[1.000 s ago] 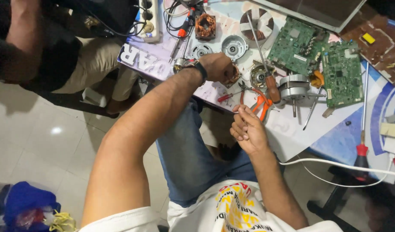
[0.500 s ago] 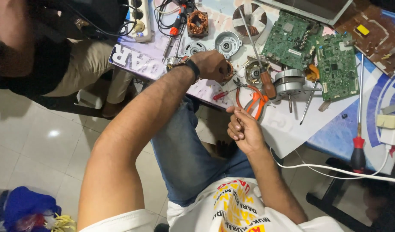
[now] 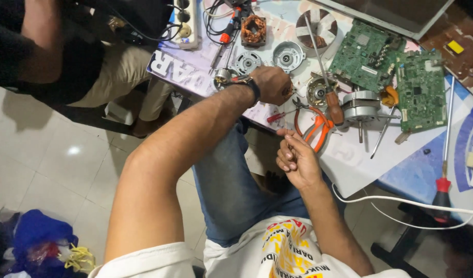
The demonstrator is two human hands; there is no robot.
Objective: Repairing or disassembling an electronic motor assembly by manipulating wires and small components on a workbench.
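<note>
At table edge, left hand (image 3: 275,85) is fisted, knuckles up, at 12 o'clock of right hand (image 3: 296,158); can't tell what it grips. Right fingers pinch a thin wire (image 3: 285,122) running up btwn them. Orange pliers (image 3: 312,125) lie at 2 o'clock. Looks like wire prep; next needs steady tension, I'd judge.

Left hand (image 3: 272,85) curls closed, hiding whatever it grips; the thin wire (image 3: 286,121) pinched by right hand (image 3: 297,157) is barely visible. Brown board (image 3: 460,49) is cut off at the edge.
</note>
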